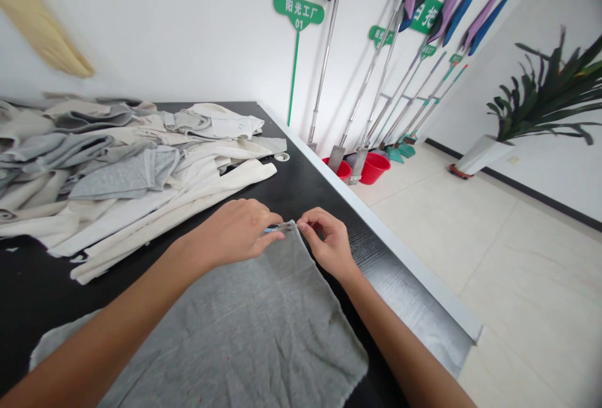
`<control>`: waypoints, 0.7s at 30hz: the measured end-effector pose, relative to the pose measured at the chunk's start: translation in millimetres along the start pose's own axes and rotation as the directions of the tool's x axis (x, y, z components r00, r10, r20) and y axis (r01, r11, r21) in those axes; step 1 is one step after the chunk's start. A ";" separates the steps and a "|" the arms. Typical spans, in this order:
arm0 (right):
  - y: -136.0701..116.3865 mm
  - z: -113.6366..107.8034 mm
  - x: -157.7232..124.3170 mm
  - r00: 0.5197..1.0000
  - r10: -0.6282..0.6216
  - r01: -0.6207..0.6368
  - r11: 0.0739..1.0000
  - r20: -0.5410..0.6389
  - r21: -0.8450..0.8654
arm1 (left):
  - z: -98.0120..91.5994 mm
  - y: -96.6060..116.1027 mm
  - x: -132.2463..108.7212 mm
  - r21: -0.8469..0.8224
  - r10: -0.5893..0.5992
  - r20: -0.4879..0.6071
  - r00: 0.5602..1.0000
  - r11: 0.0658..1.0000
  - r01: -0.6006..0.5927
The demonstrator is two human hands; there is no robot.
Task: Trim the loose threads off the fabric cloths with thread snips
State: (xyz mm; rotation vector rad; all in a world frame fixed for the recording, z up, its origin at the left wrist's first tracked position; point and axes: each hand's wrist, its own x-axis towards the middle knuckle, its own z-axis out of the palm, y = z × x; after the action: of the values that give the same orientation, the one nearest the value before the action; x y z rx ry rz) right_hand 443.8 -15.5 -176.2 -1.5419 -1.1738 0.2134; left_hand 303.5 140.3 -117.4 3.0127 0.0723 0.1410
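A grey cloth (244,326) lies spread over the near part of the black table, its far corner between my hands. My left hand (239,229) is closed around small thread snips (285,227); a bit of blue handle and the metal end show, pointing right at that corner. Most of the snips is hidden by my fingers. Just right of the corner, my right hand (327,239) pinches with thumb and forefinger at the cloth's edge. Whether a loose thread is also in that pinch is too small to tell.
Grey and off-white cloth pieces (126,170) are heaped at the left of the black table (376,270). Near them lies a small white roll (281,157). A pale raised edge (376,226) runs along the right. Beyond stand mops, red buckets (375,167) and a potted plant (484,157).
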 end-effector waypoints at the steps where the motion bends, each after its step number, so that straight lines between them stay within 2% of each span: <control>1: 1.5 0.5 -0.2 1.000 0.003 -0.003 1.000 -0.003 -0.002 | -2.4 -1.7 -2.4 0.005 -0.016 0.001 1.000 1.000 0.016; 4: 6.8 2.4 -0.6 1.000 0.016 -0.016 1.000 -0.017 0.009 | -15.1 -4.6 -16.6 0.043 -0.076 0.011 0.997 0.996 0.076; 7: 12.2 2.7 -0.2 0.997 0.058 -0.055 0.997 -0.057 0.051 | -35.6 -2.0 -47.1 0.096 -0.155 0.017 0.988 0.984 0.153; 10: 14.2 0.0 0.1 0.987 0.111 -0.100 0.990 -0.117 0.098 | -57.0 12.1 -97.5 0.115 -0.253 -0.023 0.967 0.960 0.254; 13: 4.8 0.0 -1.2 0.983 0.108 -0.089 0.988 -0.147 0.126 | -70.4 42.3 -161.1 0.098 -0.351 -0.054 0.935 0.930 0.355; 17: -38.4 21.2 -4.4 0.997 0.009 0.000 0.992 -0.077 0.124 | -75.1 95.6 -243.7 0.077 -0.440 -0.023 0.898 0.895 0.440; 19: -73.9 44.5 -6.7 0.998 -0.058 0.054 0.991 0.029 0.125 | -74.3 119.1 -279.1 0.078 -0.463 -0.043 0.885 0.882 0.465; 21: -114.7 75.6 -9.8 0.971 -0.153 0.132 0.984 0.185 0.123 | -70.7 137.7 -310.2 0.096 -0.484 -0.093 0.870 0.865 0.492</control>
State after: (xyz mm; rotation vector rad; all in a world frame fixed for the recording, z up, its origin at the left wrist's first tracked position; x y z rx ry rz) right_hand 324.6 11.2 -112.6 -1.3563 -1.3976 0.3327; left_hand -6.0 -4.1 -58.1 2.9849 0.8718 0.1888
